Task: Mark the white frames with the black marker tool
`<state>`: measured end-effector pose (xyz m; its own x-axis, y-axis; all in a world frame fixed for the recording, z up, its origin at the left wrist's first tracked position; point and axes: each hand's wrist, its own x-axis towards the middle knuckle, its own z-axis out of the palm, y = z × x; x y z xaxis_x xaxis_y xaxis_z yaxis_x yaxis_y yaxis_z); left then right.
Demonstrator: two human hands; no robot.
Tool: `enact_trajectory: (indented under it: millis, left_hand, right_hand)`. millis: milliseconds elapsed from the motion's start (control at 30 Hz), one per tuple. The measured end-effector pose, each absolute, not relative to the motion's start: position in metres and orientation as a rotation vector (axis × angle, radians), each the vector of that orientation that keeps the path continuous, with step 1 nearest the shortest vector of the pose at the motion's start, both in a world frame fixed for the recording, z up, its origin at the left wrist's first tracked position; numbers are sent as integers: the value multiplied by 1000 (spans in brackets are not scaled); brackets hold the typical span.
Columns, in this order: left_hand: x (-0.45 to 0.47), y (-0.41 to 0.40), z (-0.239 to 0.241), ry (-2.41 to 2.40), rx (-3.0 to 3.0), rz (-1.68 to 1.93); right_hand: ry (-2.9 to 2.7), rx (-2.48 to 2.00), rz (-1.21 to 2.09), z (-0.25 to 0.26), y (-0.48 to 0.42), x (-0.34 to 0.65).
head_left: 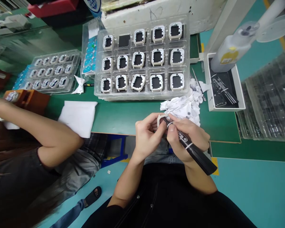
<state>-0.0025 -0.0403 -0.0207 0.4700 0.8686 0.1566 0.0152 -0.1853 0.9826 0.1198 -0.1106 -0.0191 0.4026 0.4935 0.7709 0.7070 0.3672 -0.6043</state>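
Between the white cloth (pixel 78 117) and the hands (pixel 147 135), a strip of the table (pixel 116 116) is left open. Straight ahead, the way is blocked by stacked trays (pixel 142 96); to the right, it is crowded by crumpled cloths (pixel 184 106) and a white box (pixel 226 109); at far left, by a co-worker's arm (pixel 59 133).

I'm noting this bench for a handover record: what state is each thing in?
Left hand: closed on a pale frame
Right hand: closed on a black marker
Black marker: tip end at the pale frame
Large tray: frames in all pockets but one
White cloth: lying flat
White wipes: crumpled
White box: open-topped, bottle inside
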Motion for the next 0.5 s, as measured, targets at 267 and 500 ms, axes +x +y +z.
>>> enact_trajectory:
  millis: [267, 500]
  left_hand:
    - [0, -38, -15, 756, 1388, 874]
    - [-1, -26, -5, 729, 1211, 730]
  right_hand:
    - [-1188, -1215, -178, -22, -109, 118]
    - [-1121, -1125, -145, -27, -108, 117]
